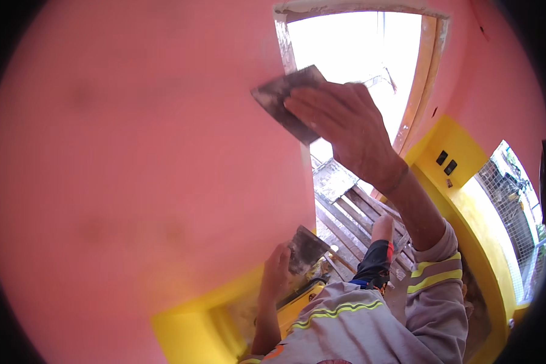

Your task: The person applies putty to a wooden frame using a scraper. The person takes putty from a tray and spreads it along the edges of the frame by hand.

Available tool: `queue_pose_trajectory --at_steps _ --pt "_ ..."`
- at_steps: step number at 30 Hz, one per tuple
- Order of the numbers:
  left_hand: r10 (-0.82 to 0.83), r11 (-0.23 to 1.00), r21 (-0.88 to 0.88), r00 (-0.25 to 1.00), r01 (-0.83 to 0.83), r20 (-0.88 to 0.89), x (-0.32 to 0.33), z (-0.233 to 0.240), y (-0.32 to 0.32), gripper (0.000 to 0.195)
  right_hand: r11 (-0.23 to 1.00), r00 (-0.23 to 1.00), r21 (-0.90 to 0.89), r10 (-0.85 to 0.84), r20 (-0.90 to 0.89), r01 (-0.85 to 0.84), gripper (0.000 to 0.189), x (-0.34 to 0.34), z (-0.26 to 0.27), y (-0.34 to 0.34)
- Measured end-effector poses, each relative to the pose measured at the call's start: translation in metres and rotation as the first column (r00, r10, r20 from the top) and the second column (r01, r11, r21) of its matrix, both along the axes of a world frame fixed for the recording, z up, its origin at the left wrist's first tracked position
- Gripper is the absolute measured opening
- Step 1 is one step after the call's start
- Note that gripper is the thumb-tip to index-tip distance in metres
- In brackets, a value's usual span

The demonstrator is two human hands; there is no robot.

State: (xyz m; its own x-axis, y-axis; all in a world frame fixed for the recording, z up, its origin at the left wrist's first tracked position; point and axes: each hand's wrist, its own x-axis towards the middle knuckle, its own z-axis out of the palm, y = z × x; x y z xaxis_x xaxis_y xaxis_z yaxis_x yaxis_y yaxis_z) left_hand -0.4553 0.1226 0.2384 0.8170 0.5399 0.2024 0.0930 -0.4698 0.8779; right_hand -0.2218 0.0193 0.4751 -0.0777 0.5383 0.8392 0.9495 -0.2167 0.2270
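My right hand (346, 123) is raised with its fingers laid flat along a dark, smeared flat blade (295, 107), which looks like a putty scraper. The blade is tilted, in front of the pink wall (164, 136) and the edge of the doorway; whether it touches the wall I cannot tell. Lower down, close to my body, my left hand (276, 268) grips a second dark flat blade (305, 250) with whitish smears on it. My left thumb and part of that blade's grip are hidden.
A bright doorway (346, 50) with a wooden frame (421, 86) opens ahead. Below lies a slatted wooden platform (346, 218) bearing a whitish board (334, 179). To the right are a yellow wall panel (459, 145) with two dark openings and a wire-mesh window (509, 204).
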Motion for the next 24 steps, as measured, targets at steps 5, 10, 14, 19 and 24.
queue_pose_trajectory --at_steps 5,10,14,19,24 --pt "0.018 0.769 -0.633 0.989 0.082 0.15 0.023 0.004 -0.003 0.042 0.99 0.972 -0.119 0.042 -0.23 -0.071 0.037 0.012 -0.032 -0.053" --pt "-0.007 0.47 -0.835 0.947 0.287 0.322 0.043 0.012 -0.002 0.039 0.694 0.166 0.497 0.654 -0.738 -0.521 0.023 -0.013 -0.108 -0.077" --pt "-0.044 0.511 -0.768 0.905 0.385 0.424 0.061 0.053 -0.014 0.041 0.736 0.337 0.394 0.628 -0.701 -0.551 0.019 -0.017 -0.13 -0.075" --pt "0.017 0.657 -0.69 0.91 0.303 0.415 0.061 0.056 -0.014 0.043 0.848 0.512 0.325 0.516 -0.686 -0.419 0.018 -0.016 -0.139 -0.074" --pt "0.014 0.744 -0.631 0.939 0.22 0.344 0.06 0.063 -0.021 0.051 0.89 0.693 0.399 0.431 -0.578 -0.222 0.018 -0.004 -0.154 -0.062"
